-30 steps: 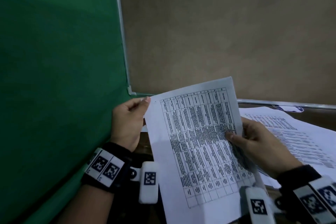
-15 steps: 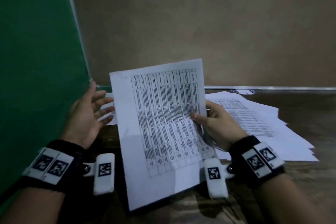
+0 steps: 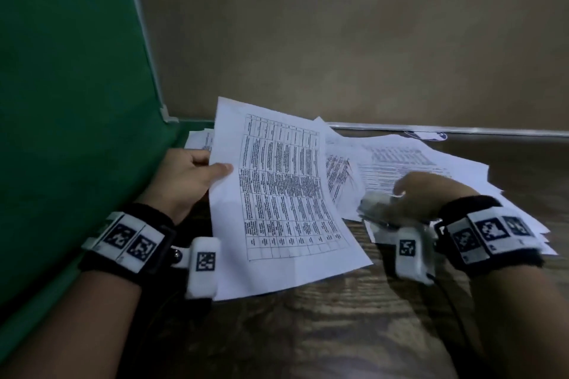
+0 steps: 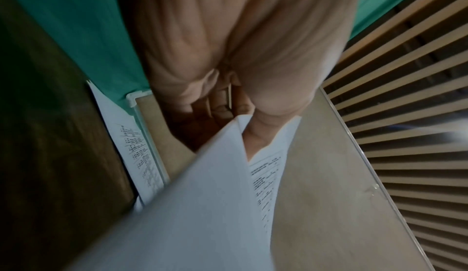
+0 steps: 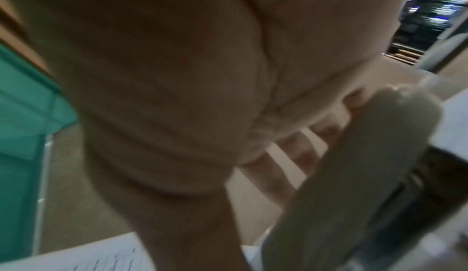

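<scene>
Green board (image 3: 61,101) is standing far left. Left hand (image 3: 184,181) is pinching the printed sheet (image 3: 283,194) at its left edge, thumb on top and fingers underneath, holding it tilted above the wooden table (image 3: 338,332). The paper is light and floppy and is already sagging, so a mid-edge pinch is likely working best. Right hand (image 3: 431,194) is curling round a blurred whitish stapler (image 3: 374,204) over the paper pile (image 3: 431,154).

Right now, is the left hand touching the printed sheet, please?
Touching. The head view shows the left hand pinching the printed sheet at its edge, thumb on top.
</scene>
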A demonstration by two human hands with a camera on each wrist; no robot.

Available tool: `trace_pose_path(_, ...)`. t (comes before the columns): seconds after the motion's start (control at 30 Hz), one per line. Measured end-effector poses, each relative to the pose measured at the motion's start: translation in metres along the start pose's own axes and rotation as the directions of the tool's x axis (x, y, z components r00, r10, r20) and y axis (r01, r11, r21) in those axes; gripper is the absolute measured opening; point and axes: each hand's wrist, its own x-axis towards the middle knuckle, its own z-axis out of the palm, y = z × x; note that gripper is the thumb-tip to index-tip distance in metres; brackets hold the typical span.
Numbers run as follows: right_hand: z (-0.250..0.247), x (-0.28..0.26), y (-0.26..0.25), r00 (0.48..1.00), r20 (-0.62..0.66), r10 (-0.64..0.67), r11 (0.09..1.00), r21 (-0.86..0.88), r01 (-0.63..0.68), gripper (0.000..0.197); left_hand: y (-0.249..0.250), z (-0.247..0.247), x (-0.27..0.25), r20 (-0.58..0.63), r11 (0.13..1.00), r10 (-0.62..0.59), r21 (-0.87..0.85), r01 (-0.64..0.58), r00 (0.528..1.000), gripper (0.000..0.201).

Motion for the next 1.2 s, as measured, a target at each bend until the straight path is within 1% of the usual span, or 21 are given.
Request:
trace_pose_path(0.03, 0.001, 0.005, 0.003, 0.998, 0.056, -0.001, 0.998, -0.056, 0.004, 0.048, -0.001, -0.001, 0.001, 0.0, 1.0, -0.006, 0.014, 0.006, 1.0, 0.013)
trace_pose_path(0.07, 0.002, 0.01, 0.004, 0.998, 0.067, -0.013, 0.996, -0.086, 0.019, 0.035, -0.003, -0.001, 0.003, 0.001, 1.0, -0.013, 0.028, 0.013, 1.0, 0.012)
trace_pose_path(0.17, 0.003, 0.015, 0.002, 0.998, -0.019, -0.056, 0.992, -0.114, 0.053, 0.007, -0.006, -0.002, 0.005, -0.006, 0.999, -0.023, 0.033, 0.024, 1.0, 0.009)
trace_pose_path(0.23, 0.001, 0.014, -0.004, 0.99, -0.113, -0.09, 0.995, 0.032, 0.094, 0.019, -0.007, -0.002, 0.005, -0.015, 0.999, -0.028, 0.024, 0.029, 0.999, 0.012)
trace_pose_path(0.27, 0.0, 0.012, -0.01, 0.973, -0.204, -0.111, 0.975, 0.169, 0.147, 0.023, -0.007, -0.002, 0.005, -0.009, 0.999, -0.027, 0.021, 0.027, 1.0, 0.013)
trace_pose_path(0.3, 0.0, 0.009, -0.019, 0.941, -0.311, -0.136, 0.912, 0.332, 0.241, 0.023, -0.007, -0.001, 0.005, 0.002, 1.0, -0.02, 0.022, 0.02, 1.0, 0.014)
trace_pose_path(0.33, -0.003, 0.008, -0.031, 0.903, -0.404, -0.147, 0.794, 0.496, 0.351, 0.021, -0.008, -0.001, 0.004, 0.015, 1.0, -0.011, 0.026, 0.011, 1.0, 0.015)
trace_pose_path(0.37, -0.006, 0.007, -0.045, 0.867, -0.478, -0.143, 0.625, 0.636, 0.453, 0.022, -0.008, 0.0, 0.004, 0.029, 0.999, -0.002, 0.036, 0.001, 1.0, 0.016)
trace_pose_path(0.4, -0.011, 0.007, -0.06, 0.846, -0.516, -0.133, 0.431, 0.739, 0.518, 0.026, -0.008, 0.001, 0.004, 0.044, 0.999, 0.01, 0.052, -0.012, 0.999, 0.016)
trace_pose_path(0.43, -0.018, 0.008, -0.075, 0.834, -0.535, -0.134, 0.254, 0.795, 0.551, 0.028, -0.008, 0.002, 0.003, 0.058, 0.997, 0.025, 0.071, -0.029, 0.998, 0.016)
trace_pose_path(0.47, -0.025, 0.011, -0.09, 0.82, -0.554, -0.144, 0.11, 0.814, 0.57, 0.027, -0.008, 0.002, 0.004, 0.069, 0.995, 0.04, 0.09, -0.047, 0.997, 0.015)
trace_pose_path(0.53, -0.04, 0.011, -0.12, 0.798, -0.577, -0.171, -0.179, 0.815, 0.551, 0.021, -0.009, 0.005, 0.004, 0.088, 0.992, 0.067, 0.102, -0.076, 0.994, 0.012)
trace_pose_path(0.6, -0.051, 0.006, -0.143, 0.81, -0.569, -0.145, -0.463, 0.762, 0.452, 0.014, -0.01, 0.007, 0.002, 0.104, 0.991, 0.081, 0.095, -0.091, 0.991, 0.01)
trace_pose_path(0.63, -0.054, 0.003, -0.153, 0.818, -0.561, -0.127, -0.563, 0.72, 0.406, 0.013, -0.01, 0.009, 0.001, 0.115, 0.99, 0.091, 0.093, -0.102, 0.989, 0.011)
trace_pose_path(0.67, -0.054, 0.0, -0.16, 0.822, -0.556, -0.118, -0.631, 0.682, 0.371, 0.014, -0.01, 0.011, 0.001, 0.128, 0.989, 0.108, 0.09, -0.12, 0.986, 0.01)
trace_pose_path(0.7, -0.052, -0.003, -0.165, 0.818, -0.563, -0.117, -0.665, 0.656, 0.357, 0.017, -0.01, 0.013, 0.0, 0.138, 0.986, 0.127, 0.091, -0.141, 0.982, 0.013)
trace_pose_path(0.73, -0.049, -0.002, -0.168, 0.806, -0.579, -0.12, -0.673, 0.644, 0.363, 0.02, -0.009, 0.016, 0.0, 0.142, 0.983, 0.146, 0.094, -0.16, 0.979, 0.019)
trace_pose_path(0.77, -0.045, -0.001, -0.17, 0.792, -0.598, -0.121, -0.655, 0.648, 0.389, 0.024, -0.009, 0.017, 0.0, 0.144, 0.98, 0.16, 0.093, -0.175, 0.977, 0.022)
trace_pose_path(0.93, -0.035, 0.001, -0.169, 0.706, -0.683, -0.189, -0.438, 0.702, 0.562, 0.036, -0.006, 0.025, -0.003, 0.148, 0.974, 0.213, 0.05, -0.223, 0.966, 0.034)
trace_pose_path(1.1, -0.034, 0.001, -0.165, 0.678, -0.701, -0.22, -0.387, 0.701, 0.599, 0.045, -0.003, 0.027, -0.008, 0.176, 0.972, 0.226, 0.027, -0.234, 0.958, 0.035)
trace_pose_path(1.2, -0.033, 0.003, -0.163, 0.668, -0.706, -0.235, -0.337, 0.704, 0.625, 0.052, 0.0, 0.029, -0.012, 0.187, 0.972, 0.228, 0.019, -0.236, 0.955, 0.037)
